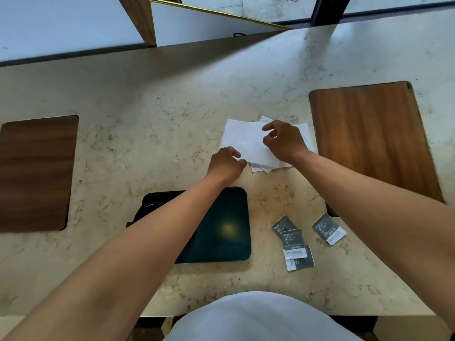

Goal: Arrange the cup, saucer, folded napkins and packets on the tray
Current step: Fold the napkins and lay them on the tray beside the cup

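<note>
Basically napkins (248, 141) look thin, floppy, so left hand (225, 163) pinches the near edge while right hand (283, 140) pinches the top sheet.

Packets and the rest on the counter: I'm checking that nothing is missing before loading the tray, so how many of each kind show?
Packets: 4, three overlapping, one apart
Dark tray: 1
White napkins: a loose pile, count unclear
Wooden boards: 2
Total: 7, plus the napkins
</note>
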Demonstrator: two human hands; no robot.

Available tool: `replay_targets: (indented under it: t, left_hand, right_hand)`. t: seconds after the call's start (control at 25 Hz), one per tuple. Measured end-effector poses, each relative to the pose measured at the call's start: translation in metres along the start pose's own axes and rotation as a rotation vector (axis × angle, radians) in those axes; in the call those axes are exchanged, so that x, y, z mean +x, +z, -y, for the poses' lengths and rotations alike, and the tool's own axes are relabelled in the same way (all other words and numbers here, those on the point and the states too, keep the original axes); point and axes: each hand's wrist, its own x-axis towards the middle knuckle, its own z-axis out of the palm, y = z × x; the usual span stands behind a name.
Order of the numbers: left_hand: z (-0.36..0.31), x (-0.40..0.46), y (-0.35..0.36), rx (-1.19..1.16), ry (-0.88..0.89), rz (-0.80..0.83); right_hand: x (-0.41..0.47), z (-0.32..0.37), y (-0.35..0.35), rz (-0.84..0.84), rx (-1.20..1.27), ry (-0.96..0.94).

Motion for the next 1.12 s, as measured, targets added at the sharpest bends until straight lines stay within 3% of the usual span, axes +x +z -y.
replay_targets:
  t: [0.28, 0.88, 1.0, 1.12]
  left_hand:
    - [-0.002, 0.023, 0.006, -0.110, -0.046, -0.032]
    - [-0.002, 0.032, 0.001, -0.089, -0.028, -0.030]
    - [-0.004, 0.030, 0.000, -0.167, -0.056, -0.024]
    - [-0.011, 0.025, -0.004, -0.393, -0.131, -0.002]
  right_hand:
    - [0.047, 0.005, 0.007, -0.015, -0.159, -0.112]
    - [0.050, 0.007, 0.008, -0.012, -0.100, -0.137]
    - [0.045, 0.013, 0.006, 0.015, -0.171, -0.152]
    - [0.034, 0.020, 0.002, -0.038, -0.205, -0.182]
